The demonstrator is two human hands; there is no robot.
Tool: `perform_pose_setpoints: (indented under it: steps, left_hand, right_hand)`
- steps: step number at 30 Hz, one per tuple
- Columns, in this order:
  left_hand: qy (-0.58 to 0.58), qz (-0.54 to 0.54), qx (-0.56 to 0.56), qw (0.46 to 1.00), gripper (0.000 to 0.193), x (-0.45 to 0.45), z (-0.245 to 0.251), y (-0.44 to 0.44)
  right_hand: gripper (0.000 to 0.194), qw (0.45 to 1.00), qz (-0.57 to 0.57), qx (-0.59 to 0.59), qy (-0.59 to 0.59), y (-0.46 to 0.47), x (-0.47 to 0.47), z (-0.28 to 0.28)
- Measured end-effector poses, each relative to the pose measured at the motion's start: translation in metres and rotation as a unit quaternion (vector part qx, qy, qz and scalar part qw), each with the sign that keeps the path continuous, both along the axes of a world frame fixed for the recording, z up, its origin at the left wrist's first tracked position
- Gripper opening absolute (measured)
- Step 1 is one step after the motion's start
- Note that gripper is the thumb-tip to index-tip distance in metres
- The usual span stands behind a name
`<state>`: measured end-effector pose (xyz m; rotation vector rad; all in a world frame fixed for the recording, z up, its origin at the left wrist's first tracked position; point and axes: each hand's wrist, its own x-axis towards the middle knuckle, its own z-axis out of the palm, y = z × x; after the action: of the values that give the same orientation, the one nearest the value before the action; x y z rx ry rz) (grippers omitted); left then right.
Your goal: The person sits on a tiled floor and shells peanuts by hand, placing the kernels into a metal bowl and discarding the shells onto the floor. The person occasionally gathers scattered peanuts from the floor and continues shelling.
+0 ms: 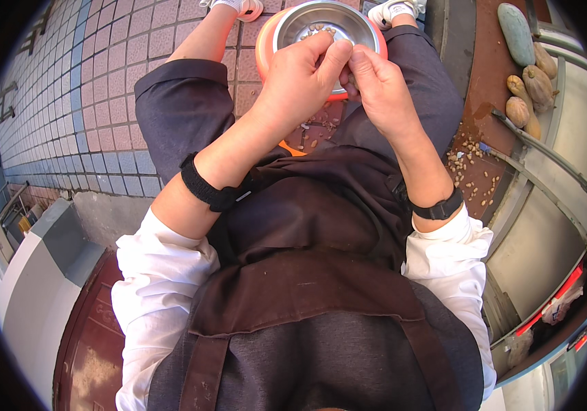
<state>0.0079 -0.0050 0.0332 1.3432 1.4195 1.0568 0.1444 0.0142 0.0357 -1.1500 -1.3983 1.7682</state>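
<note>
My left hand (298, 82) and my right hand (385, 90) meet at the thumbs and fingertips over the near part of a stainless steel bowl (285, 31). A small tan thing, seemingly a peanut (352, 79), shows among the curled fingers of the right hand. Whatever lies between the left thumb and fingers is hidden. Several shelled peanuts (319, 30) lie in the bowl, which rests in or on an orange-red plastic basin or stool (265, 41) between my legs. Shell scraps (326, 125) are scattered on the tiles below my hands.
More peanuts (470, 164) lie loose on the brown surface at right. Beyond them sit a pale green gourd (516, 33) and several tan squashes (538, 87), beside a metal frame (550, 154). Pink and blue paving tiles (113, 77) spread at left, near a low grey wall (106, 213).
</note>
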Motion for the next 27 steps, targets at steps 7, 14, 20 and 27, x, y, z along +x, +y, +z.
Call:
perform_pose_setpoints:
  steps: [7,14,20,27]
  left_hand:
    - [-0.048,0.022,0.000,0.999,0.031,0.004,-0.001,0.001]
    - [-0.030,0.021,0.025,0.999,0.030,0.002,0.002,0.000]
    - [0.021,0.024,0.076,0.997,0.029,-0.001,0.001,0.003]
    - [-0.229,0.030,-0.131,0.964,0.028,0.002,-0.003,0.002]
  right_hand:
    - [0.031,1.000,0.011,0.005,-0.004,-0.004,-0.001,0.000]
    - [0.030,1.000,0.005,0.001,0.020,-0.008,-0.005,0.004]
    - [0.029,0.999,-0.017,-0.012,0.026,-0.009,-0.012,0.003]
    - [0.029,0.971,-0.044,-0.182,0.147,-0.005,-0.012,0.003]
